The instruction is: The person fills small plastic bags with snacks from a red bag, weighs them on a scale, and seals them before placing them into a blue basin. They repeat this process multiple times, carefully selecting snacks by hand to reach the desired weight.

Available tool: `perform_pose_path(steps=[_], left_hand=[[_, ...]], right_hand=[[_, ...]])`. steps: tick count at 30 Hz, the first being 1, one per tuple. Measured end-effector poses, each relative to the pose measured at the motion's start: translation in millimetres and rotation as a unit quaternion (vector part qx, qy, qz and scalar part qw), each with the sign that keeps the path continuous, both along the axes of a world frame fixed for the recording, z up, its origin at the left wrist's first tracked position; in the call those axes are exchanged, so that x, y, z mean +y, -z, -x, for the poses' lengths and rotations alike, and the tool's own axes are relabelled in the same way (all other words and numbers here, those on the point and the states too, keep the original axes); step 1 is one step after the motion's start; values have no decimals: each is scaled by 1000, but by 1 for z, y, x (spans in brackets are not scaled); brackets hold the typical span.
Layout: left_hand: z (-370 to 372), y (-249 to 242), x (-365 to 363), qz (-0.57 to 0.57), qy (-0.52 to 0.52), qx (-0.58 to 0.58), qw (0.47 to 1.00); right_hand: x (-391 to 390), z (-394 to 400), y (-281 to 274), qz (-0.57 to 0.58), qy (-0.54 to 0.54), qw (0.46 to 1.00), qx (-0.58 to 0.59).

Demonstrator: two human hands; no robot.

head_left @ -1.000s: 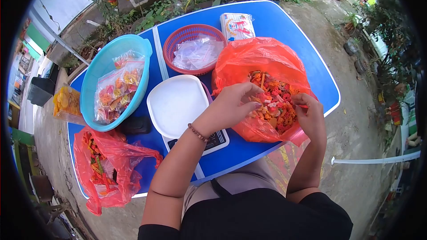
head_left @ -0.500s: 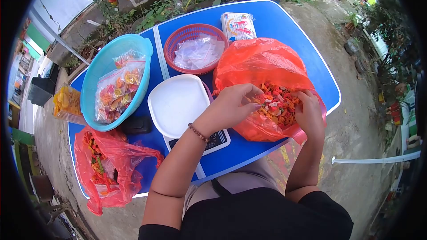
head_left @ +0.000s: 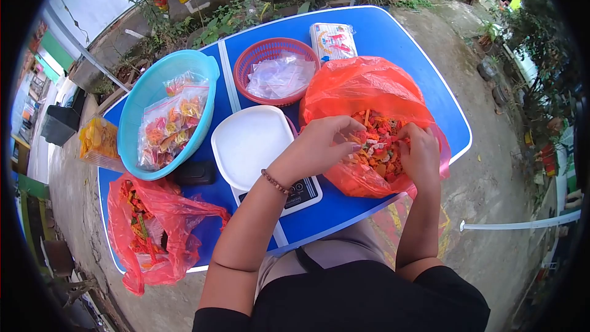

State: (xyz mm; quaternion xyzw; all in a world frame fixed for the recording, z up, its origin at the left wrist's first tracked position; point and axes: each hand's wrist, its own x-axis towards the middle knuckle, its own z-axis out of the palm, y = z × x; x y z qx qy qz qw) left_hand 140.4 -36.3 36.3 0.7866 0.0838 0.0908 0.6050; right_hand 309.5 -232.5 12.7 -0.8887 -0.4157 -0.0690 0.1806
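Note:
A large red plastic bag stands with its mouth turned toward me, full of red and orange crunchy-looking snack pieces. At the left side of the opening is my left hand, thumb and fingers apart over the pieces; a beaded bracelet is on that wrist. My right hand is inside the right edge, fingers curled down among the pieces; what they pinch, if anything, is hidden. Under my left forearm sits a white kitchen scale, its bare plate showing and its dark panel partly covered.
A turquoise basin holds filled clear packets. Clear bags lie in a red basket, beside a white packet. A second red bag, a dark case and a yellow-filled container are at left on the blue table.
My right hand has shifted slightly left and its fingers are more curled into the pieces. The pieces have been stirred a little. The whole view has moved slightly.

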Motion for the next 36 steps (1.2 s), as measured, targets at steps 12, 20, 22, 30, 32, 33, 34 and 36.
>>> perform_pose_path(steps=[12,20,22,30,32,33,34,36], left_hand=[[82,-12,35,-131,-213,-102,963],[133,34,41,-311,-368,-58,874],[136,32,41,-321,-365,-55,872],[140,33,40,-384,-355,-39,851],[140,35,41,-380,-355,-38,853],[140,36,41,-379,-354,-38,854],[140,36,41,-364,-355,-33,860],[140,36,41,-335,-354,-22,873]], right_hand=[[82,104,-22,-373,-293,781,406],[164,123,-9,-326,-381,837,219],[165,124,3,-327,-377,844,196],[156,117,8,-296,-386,866,111],[155,115,5,-294,-398,864,90],[155,115,5,-294,-404,863,79],[155,116,5,-289,-399,864,103],[152,119,7,-282,-385,865,152]])
